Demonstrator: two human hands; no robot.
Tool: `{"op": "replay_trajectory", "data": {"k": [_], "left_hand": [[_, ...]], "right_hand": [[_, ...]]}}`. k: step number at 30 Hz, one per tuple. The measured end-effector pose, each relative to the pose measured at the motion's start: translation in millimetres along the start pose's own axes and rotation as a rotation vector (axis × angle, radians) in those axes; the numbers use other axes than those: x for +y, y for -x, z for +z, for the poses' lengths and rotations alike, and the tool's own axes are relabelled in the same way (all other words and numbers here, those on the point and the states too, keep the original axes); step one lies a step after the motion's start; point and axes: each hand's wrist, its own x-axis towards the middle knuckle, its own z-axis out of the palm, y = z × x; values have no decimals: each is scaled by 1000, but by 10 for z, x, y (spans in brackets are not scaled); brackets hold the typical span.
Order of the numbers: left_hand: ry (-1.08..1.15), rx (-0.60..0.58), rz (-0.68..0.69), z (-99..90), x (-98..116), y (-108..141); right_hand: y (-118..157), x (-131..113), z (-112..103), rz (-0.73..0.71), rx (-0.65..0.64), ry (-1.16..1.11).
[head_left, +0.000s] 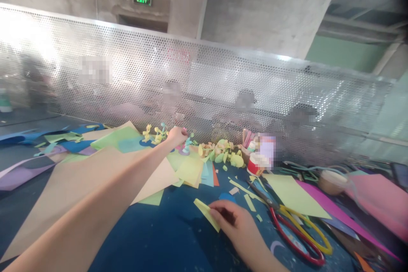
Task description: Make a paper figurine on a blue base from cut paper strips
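Observation:
My left hand (177, 137) reaches far across the table to the small paper figures near the perforated screen. Its fingers are pressed together beside a pink and teal figure (185, 146); what they hold, if anything, is too small to make out. Yellow figures (152, 134) stand just left of that hand. Low in the middle, my right hand (232, 221) pinches a folded strip of pale yellow paper (206, 214) between thumb and fingers, above the dark blue table (153, 238).
Red-handled scissors (295, 238) and yellow-handled scissors (307, 225) lie right of my right hand. Coloured sheets (296, 193) and paper scraps (250, 202) are spread about. A red and white tub (256, 165) and yellow-green paper pieces (225, 153) stand near the perforated screen (207, 93).

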Motion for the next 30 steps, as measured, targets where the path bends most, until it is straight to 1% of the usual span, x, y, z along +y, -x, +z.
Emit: {"op": "replay_trajectory", "data": {"k": [5,7,9,12,14,16,19,21,22,23,25,28,30], "left_hand": [[7,22,11,-41,-18,42],[11,55,25,-57,-25,90],[16,117,56,-56,-21,170],[30,238,140,-1,12,393],[49,266,212,82,51,638],[77,232,299,193,89,954],[119,131,405,361,122,1446],[145,19,471,436,122,1658],[142,-35,490,455,115,1696],[138,-44,466,459,104,1684],[142,49,355,423,68,1510],[134,170,233,286,-13,1021],[130,221,146,189,-65,685]], "right_hand": [[4,-27,-4,-6,-1,12],[6,-30,-4,-6,-4,9],[9,-29,-3,-14,-6,0],[18,-32,-4,-29,4,-6],[23,-40,-5,-34,11,-14],[26,-49,-5,-35,16,-22],[28,-54,-1,-54,18,-28],[31,-52,3,-72,10,-25],[33,-51,6,-76,6,-20],[35,-49,9,-75,4,-14],[40,-47,16,-68,1,0],[46,-42,24,-64,4,19],[46,-40,24,-65,5,23]]}}
